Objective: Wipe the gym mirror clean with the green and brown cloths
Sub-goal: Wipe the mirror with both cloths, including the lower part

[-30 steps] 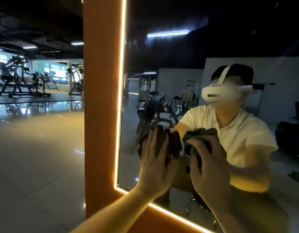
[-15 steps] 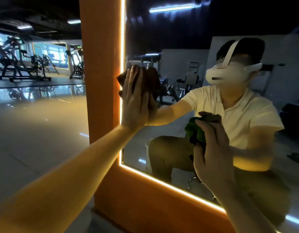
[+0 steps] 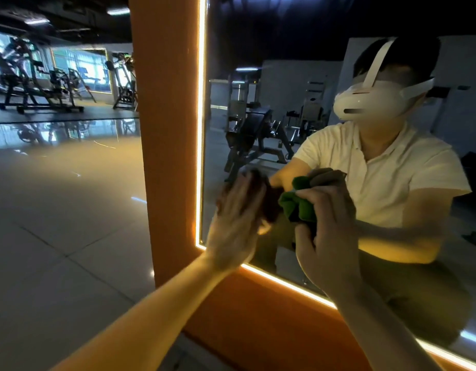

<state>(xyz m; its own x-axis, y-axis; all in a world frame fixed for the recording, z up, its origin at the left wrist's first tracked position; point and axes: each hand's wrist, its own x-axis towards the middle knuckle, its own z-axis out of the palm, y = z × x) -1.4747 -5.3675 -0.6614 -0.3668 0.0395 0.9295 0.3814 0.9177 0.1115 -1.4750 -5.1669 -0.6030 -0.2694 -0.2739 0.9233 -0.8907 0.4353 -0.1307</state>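
Brown cloth (image 3: 269,202) sits flat against the mirror (image 3: 271,76), pinned there by the left hand (image 3: 237,226), fingers straight, palm toward the glass. Just to its right the right hand (image 3: 325,236) has its fingers curled round the green cloth (image 3: 298,207), which is bunched into a wad and held at the glass; whether the wad presses on it is hard to tell. The two hands are side by side, the cloths just beside each other, and I cannot tell if they touch.

Both hands work low in the mirror, near its bottom left corner. The orange frame (image 3: 164,129) and its light strip (image 3: 200,103) run upright just left of the left hand, and the strip's lower run slants away below both hands. So the glass lies straight ahead of the hands, and nearly all of it stretches up and off to the right. The left hand is the nearer one to the upright edge and the corner; the right hand is nearer the wide middle. Next strokes, as I judge it, must go up or rightward, since left and down run out at the frame
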